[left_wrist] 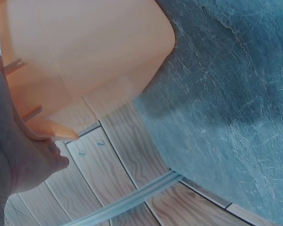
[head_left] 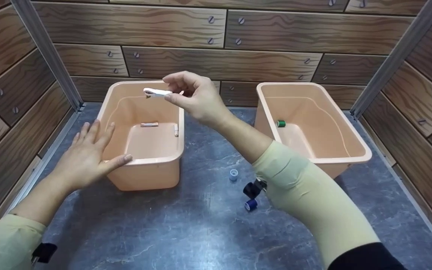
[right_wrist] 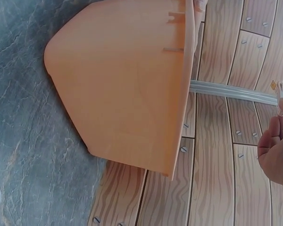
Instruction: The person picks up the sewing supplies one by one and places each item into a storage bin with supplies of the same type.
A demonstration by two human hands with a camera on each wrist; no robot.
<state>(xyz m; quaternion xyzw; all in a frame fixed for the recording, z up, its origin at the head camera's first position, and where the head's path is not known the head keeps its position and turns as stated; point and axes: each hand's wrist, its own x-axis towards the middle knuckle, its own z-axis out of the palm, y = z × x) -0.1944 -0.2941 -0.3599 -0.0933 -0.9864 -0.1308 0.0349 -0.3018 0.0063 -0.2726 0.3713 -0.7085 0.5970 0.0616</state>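
Note:
My right hand (head_left: 201,97) pinches a small, slender white object (head_left: 157,92) between thumb and fingers, above the left peach plastic bin (head_left: 156,161). One end of that object is loop-like, with a small brownish bit; its exact kind is unclear. In the right wrist view the same white object (right_wrist: 280,96) sticks out past the fingertips. My left hand (head_left: 84,161) rests on the left bin's near-left rim, fingers straight and spread, thumb along the front edge. Inside this bin lie a small orange-and-white cylinder (head_left: 149,124) and another small pale piece (head_left: 176,130).
A second peach bin (head_left: 351,159) stands at the right, holding a green thread spool (head_left: 281,123). Between the bins and nearer me, a pale blue spool-like piece (head_left: 233,174) and a dark blue thread spool (head_left: 251,204) sit on the grey-blue tabletop (head_left: 186,232). Wood-patterned walls enclose the table.

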